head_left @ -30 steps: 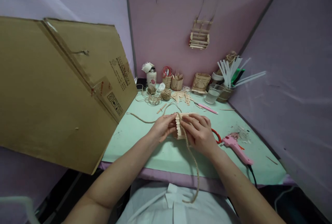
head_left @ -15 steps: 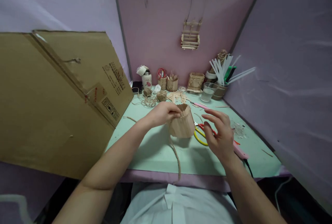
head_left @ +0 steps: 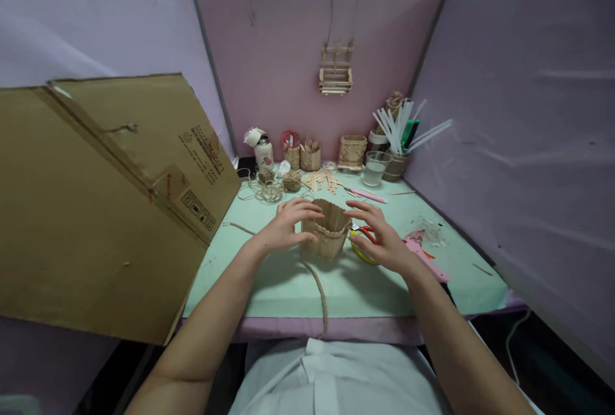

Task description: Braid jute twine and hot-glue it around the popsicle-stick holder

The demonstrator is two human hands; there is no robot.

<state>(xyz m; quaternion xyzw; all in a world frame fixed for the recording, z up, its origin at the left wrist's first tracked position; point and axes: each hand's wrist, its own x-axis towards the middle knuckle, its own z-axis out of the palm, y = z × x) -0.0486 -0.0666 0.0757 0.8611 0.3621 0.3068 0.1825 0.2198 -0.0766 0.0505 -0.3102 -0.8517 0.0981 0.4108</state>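
A small round wooden-stick pot [head_left: 328,245] with a scalloped rim stands upright on the table, its mouth facing up. My left hand [head_left: 288,224] is at its left side with fingers apart, overlapping the pot's edge; whether it touches I cannot tell. My right hand [head_left: 383,239] is spread at the right side, fingertips close to the rim. Behind that hand lie scissors [head_left: 364,255] with red and yellow handles, partly covered. A length of jute rope [head_left: 321,290] runs from beneath the pot over the table's front edge.
A large cardboard sheet [head_left: 110,210] leans at the left. Along the back are twine balls [head_left: 291,180], loose wooden sticks [head_left: 323,180], a cup of clear liquid [head_left: 375,170] and a pot of white glue sticks [head_left: 398,165]. A pink glue gun [head_left: 427,260] lies right, near a pink pen-like tool [head_left: 366,195].
The pot has gone from tilted in my left hand to upright on the table. My left hand has opened, and my right hand has come in toward the pot. The view has shifted slightly.
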